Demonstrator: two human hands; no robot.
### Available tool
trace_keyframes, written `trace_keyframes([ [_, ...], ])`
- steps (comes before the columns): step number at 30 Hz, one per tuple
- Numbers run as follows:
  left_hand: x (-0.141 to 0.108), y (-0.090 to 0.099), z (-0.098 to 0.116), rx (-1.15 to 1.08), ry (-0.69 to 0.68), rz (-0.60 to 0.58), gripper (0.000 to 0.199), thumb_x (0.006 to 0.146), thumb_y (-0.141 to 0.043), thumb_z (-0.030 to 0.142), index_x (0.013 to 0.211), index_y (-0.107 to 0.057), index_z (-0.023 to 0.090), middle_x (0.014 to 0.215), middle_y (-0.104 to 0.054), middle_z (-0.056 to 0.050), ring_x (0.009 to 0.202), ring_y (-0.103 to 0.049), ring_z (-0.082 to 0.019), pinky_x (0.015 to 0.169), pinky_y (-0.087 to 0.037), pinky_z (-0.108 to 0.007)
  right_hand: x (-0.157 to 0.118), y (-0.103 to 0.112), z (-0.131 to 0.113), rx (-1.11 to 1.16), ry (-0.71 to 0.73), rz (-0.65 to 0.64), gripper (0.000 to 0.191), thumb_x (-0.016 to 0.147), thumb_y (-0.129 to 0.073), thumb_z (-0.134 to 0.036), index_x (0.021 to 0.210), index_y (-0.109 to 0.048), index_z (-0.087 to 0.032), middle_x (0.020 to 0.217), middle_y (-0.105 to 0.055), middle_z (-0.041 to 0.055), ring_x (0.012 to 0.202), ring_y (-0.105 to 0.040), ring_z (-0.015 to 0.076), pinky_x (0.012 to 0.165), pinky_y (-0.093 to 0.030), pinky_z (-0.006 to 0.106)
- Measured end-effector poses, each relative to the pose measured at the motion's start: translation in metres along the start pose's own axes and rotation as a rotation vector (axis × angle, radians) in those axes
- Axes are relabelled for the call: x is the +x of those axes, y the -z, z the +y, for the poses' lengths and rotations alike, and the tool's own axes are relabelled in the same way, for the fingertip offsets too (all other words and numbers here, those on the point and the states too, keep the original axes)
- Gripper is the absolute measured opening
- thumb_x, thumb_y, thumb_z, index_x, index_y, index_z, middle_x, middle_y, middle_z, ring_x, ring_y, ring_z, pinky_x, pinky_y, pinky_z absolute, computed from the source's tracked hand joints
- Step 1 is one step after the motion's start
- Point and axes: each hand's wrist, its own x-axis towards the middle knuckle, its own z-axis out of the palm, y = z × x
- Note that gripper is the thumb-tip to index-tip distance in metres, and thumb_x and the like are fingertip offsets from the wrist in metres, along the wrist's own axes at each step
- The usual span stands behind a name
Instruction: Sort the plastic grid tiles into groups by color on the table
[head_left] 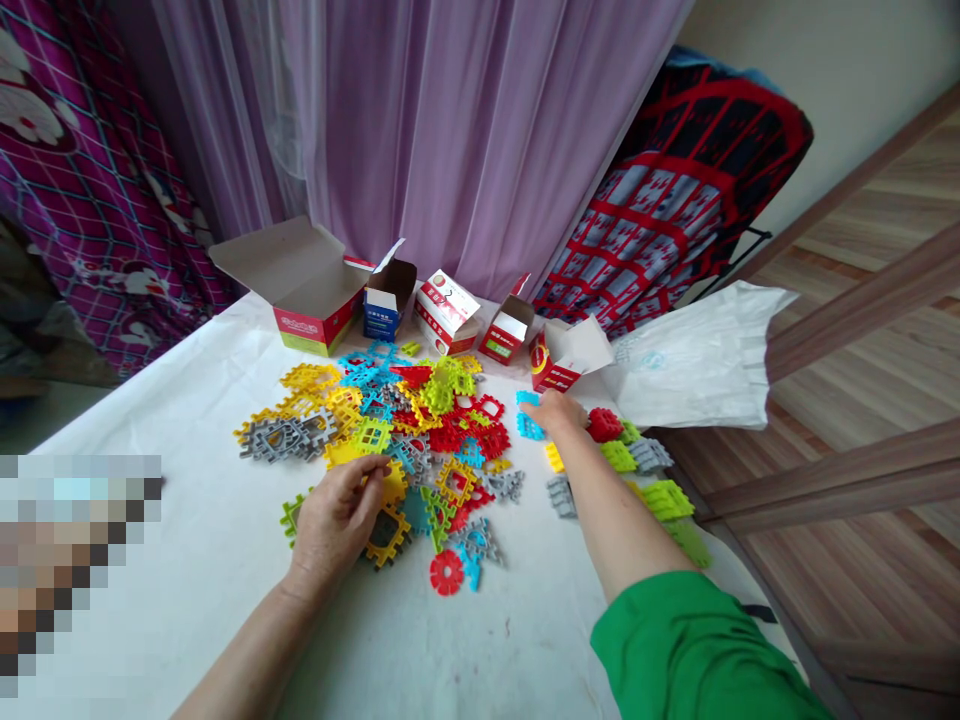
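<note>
Head view: my left hand (339, 512) is hovering at a yellow piece (395, 484) in the mixed pile (469, 438), grip pinched; I can't tell if it's holding anything. My right hand (559, 411) is touching blue pieces (529, 428) beside the pile, grip closure unclear. Boxes (313, 328) are standing behind on the worktop (510, 640).
</note>
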Motion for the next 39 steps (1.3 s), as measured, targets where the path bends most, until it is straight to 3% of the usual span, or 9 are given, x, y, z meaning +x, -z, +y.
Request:
trace_keyframes([
  [20, 0.000, 0.000, 0.000, -0.011, -0.002, -0.003, 0.032, 0.087, -0.049, 0.045, 0.096, -0.071, 0.024, 0.088, -0.077, -0.004, 0.075, -0.070, -0.016, 0.071, -0.056, -0.028, 0.003, 0.001, -0.003, -0.034, 0.037, -0.015, 0.055, 0.087, -0.055, -0.054, 0.124, -0.067, -0.015, 0.128, -0.065, 0.0193, 0.120, -0.061, 0.0328, 0.091, -0.050, 0.040],
  [28, 0.000, 0.000, -0.002, -0.016, 0.018, -0.001, 0.033, 0.086, -0.050, 0.046, 0.097, -0.072, 0.024, 0.089, -0.077, -0.004, 0.070, -0.068, -0.014, 0.064, -0.054, -0.025, -0.008, 0.032, 0.016, 0.126, 0.052, 0.164, 0.039, 0.090, -0.052, -0.048, 0.110, -0.073, -0.021, 0.114, -0.072, 0.0141, 0.106, -0.067, 0.0295, 0.083, -0.050, 0.037],
  [31, 0.000, 0.000, -0.002, -0.010, 0.009, 0.003, 0.034, 0.085, -0.050, 0.047, 0.096, -0.071, 0.024, 0.088, -0.077, -0.003, 0.066, -0.066, -0.014, 0.062, -0.054, -0.025, -0.019, 0.043, 0.028, 0.235, 0.076, 0.266, 0.032, 0.089, -0.054, -0.045, 0.100, -0.073, -0.022, 0.105, -0.074, 0.0103, 0.098, -0.068, 0.0265, 0.078, -0.049, 0.033],
  [34, 0.001, 0.001, -0.002, 0.011, -0.001, 0.005, 0.034, 0.085, -0.050, 0.048, 0.096, -0.071, 0.024, 0.086, -0.077, -0.003, 0.064, -0.065, -0.013, 0.062, -0.053, -0.025, -0.041, 0.038, 0.039, 0.377, 0.115, 0.372, 0.025, 0.087, -0.057, -0.041, 0.092, -0.071, -0.022, 0.097, -0.075, 0.0074, 0.089, -0.068, 0.0235, 0.075, -0.048, 0.031],
  [39, 0.002, 0.001, 0.000, 0.025, -0.019, -0.013, 0.033, 0.085, -0.050, 0.047, 0.096, -0.071, 0.025, 0.084, -0.077, -0.002, 0.060, -0.064, -0.013, 0.058, -0.052, -0.024, -0.114, -0.016, 0.038, 0.692, 0.359, 0.458, 0.024, 0.085, -0.053, -0.041, 0.080, -0.068, -0.023, 0.075, -0.073, 0.0034, 0.069, -0.066, 0.0181, 0.065, -0.045, 0.026],
])
